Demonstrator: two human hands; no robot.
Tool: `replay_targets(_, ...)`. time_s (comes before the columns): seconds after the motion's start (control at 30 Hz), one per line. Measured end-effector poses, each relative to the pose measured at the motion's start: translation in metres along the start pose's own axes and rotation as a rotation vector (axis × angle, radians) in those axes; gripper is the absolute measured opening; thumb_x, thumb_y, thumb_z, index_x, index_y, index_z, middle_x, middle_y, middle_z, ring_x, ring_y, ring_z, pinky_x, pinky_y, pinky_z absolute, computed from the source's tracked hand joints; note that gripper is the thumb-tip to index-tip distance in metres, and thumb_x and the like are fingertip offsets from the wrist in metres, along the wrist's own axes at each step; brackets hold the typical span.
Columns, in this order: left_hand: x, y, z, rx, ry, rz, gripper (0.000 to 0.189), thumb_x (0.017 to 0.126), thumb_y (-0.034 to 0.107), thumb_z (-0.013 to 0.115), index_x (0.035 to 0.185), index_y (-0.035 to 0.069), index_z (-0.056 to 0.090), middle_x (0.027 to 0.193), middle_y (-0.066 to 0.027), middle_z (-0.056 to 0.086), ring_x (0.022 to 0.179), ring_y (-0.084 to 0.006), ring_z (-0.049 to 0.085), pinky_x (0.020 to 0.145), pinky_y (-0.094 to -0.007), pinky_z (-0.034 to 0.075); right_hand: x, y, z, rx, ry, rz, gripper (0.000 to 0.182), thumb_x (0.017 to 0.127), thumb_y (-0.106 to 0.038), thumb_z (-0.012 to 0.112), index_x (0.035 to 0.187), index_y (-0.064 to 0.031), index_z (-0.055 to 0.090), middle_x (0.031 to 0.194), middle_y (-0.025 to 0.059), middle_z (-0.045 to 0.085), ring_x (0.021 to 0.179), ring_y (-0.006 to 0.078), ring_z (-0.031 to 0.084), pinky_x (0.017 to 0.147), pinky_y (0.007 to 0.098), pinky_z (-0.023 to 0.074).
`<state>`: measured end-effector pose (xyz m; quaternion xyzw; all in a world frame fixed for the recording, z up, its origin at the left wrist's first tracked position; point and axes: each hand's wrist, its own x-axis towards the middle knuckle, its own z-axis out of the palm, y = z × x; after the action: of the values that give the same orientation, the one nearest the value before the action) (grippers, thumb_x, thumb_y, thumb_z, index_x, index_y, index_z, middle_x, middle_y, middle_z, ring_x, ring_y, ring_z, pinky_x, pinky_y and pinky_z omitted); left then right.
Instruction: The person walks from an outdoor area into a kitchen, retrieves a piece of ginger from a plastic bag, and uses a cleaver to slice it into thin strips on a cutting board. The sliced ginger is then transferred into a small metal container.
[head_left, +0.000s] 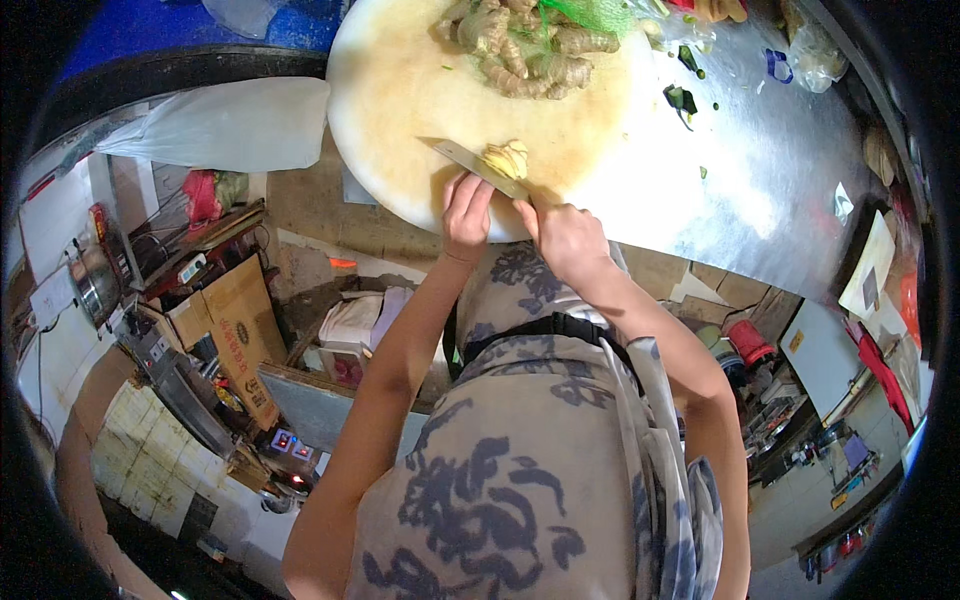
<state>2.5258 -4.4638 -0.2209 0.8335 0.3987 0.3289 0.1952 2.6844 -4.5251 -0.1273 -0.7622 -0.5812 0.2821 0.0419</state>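
My right hand (571, 238) grips the handle of a kitchen knife (471, 160), whose blade points up and left over a round cutting board (375, 150). My left hand (466, 214) rests at the board's near edge, its fingers bent against the near side of the blade. Whatever those fingers may hold is hidden. Thin, pale yellow ginger slices (507, 157) lie in a small pile along the far side of the blade. Farther back on the board is a heap of unpeeled ginger root (536, 64), partly under a green mesh net (592, 15).
To the right extends a shiny metal tabletop (765, 217) with dark green vegetable scraps (681, 101) and a clear plastic bag (819, 64). A white plastic bag (232, 124) touches the board's left side. Lower left stands a cardboard box (240, 337).
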Motion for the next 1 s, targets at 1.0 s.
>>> replay_targets(1.0, 0.006, 0.001, -0.002, 0.013, 0.02, 0.015, 0.022, 0.076, -0.008, 0.061, 0.097, -0.003, 0.068, 0.104, -0.0146, 0.063, 0.095, -0.0333, 0.061, 0.083, -0.0398, 0.05, -0.032, -0.002, -0.053, 0.145, -0.192, 0.073, 0.037, 0.099, -0.039, 0.043, 0.102, -0.0083, 0.062, 0.063, 0.0196, 0.061, 0.062, 0.0393, 0.063, 0.055, 0.0473, 0.0505)
